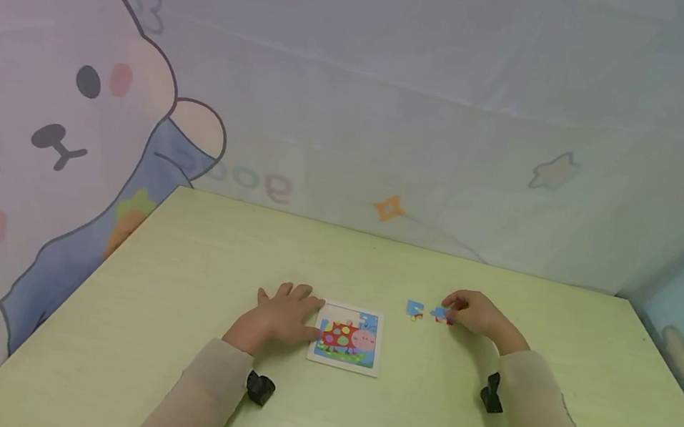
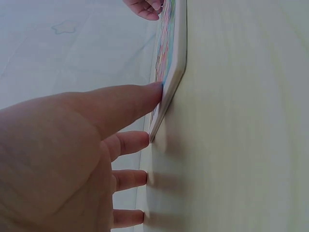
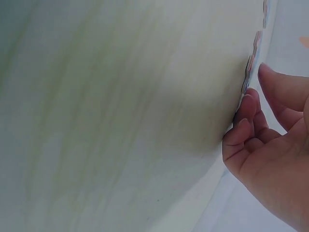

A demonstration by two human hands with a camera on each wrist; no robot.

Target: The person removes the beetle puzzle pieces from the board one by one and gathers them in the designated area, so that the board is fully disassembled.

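My left hand [image 1: 285, 313] lies spread beside a framed picture puzzle [image 1: 346, 338], its thumb on the left edge and a finger at the upper left corner. In the left wrist view, the thumb of the left hand [image 2: 72, 145] rests on the rim of the puzzle frame [image 2: 179, 58]. The puzzle shows a pink-faced animal with a red spotted body. To the right, my right hand [image 1: 476, 315] has curled fingers at a blue and red puzzle piece [image 1: 440, 314]. The right wrist view shows the bent fingertips at the edge of this piece [image 3: 248, 72], with the thumb close above it.
Another loose blue puzzle piece [image 1: 414, 310] lies between the frame and my right hand. A pale yellow-green table [image 1: 418, 425] carries everything. Behind it hangs a printed cloth [image 1: 357, 100] with a cartoon bear. Small black devices sit at both wrists.
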